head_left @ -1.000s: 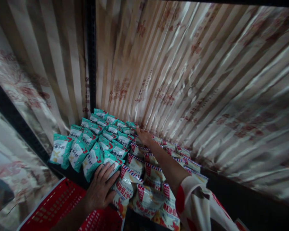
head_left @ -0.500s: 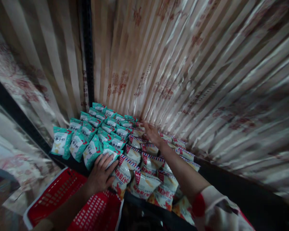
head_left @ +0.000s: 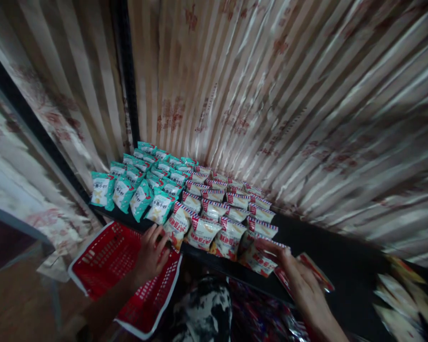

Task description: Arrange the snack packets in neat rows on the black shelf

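Rows of teal snack packets (head_left: 139, 183) and red-and-white snack packets (head_left: 217, 209) stand on a dark shelf (head_left: 328, 259). My left hand (head_left: 153, 249) rests over the far rim of a red plastic basket (head_left: 110, 266), its fingers spread and touching the front red-and-white packet. My right hand (head_left: 296, 280) is at the shelf's front edge, its fingers reaching onto the rightmost front packet (head_left: 262, 259); I cannot tell whether they grip it.
A striped, printed sheet (head_left: 271, 104) hangs behind the shelf. A black upright post (head_left: 126, 85) stands at the back left. More packets (head_left: 403, 299) lie blurred at the far right. Dark patterned clothing (head_left: 203, 313) shows below the shelf edge.
My right hand has drawn back from the rear packets to the shelf's front right. My left hand slid back toward the basket rim. The view has pulled away and lowered.
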The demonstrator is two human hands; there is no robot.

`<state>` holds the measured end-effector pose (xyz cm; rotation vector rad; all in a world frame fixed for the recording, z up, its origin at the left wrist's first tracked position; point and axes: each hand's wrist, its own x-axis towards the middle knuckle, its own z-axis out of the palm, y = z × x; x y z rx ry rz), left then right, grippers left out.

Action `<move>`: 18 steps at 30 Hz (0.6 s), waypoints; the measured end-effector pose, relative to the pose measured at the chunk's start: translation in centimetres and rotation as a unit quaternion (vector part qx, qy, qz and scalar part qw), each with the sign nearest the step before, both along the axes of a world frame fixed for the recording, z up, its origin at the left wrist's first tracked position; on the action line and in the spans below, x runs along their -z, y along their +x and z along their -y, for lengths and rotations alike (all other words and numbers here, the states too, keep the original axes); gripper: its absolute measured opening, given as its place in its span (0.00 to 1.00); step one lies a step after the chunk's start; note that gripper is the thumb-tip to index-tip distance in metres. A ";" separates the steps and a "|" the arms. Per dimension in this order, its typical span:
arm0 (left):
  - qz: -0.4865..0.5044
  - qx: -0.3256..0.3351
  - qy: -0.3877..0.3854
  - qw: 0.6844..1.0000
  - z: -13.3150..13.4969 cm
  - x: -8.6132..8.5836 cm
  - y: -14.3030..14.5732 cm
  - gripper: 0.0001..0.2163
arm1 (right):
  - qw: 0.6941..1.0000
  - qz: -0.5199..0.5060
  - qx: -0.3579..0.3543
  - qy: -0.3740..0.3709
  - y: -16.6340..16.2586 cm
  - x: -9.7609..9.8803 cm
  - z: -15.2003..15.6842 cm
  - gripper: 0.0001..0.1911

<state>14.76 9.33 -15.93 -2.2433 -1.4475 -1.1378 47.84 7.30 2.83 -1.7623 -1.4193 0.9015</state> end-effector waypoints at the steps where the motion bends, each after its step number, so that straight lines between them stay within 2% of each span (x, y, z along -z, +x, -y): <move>1: 0.004 -0.010 -0.010 1.000 0.9 0.4 0.7 0.22 | 1.000 -0.011 0.007 -0.009 0.5 0.7 1.1 0.33; 3: 0.012 -0.017 -0.017 1.000 2.0 0.8 1.9 0.21 | 0.999 -0.030 0.020 -0.031 1.0 1.9 2.6 0.33; 5: 0.028 -0.036 -0.023 0.999 1.8 0.8 2.9 0.19 | 0.997 -0.051 0.018 -0.048 0.9 2.6 3.5 0.35; 8: 0.054 -0.079 -0.033 0.995 0.7 0.1 3.6 0.17 | 0.996 -0.073 -0.014 -0.057 0.1 3.0 4.1 0.36; 12: 0.061 -0.096 -0.022 0.993 0.2 -0.3 4.0 0.16 | 0.992 -0.097 -0.030 -0.079 -1.0 3.4 4.7 0.36; 18: 0.085 -0.104 -0.052 0.990 2.1 1.1 4.4 0.17 | 0.987 -0.127 -0.037 -0.092 -1.0 5.3 5.7 0.35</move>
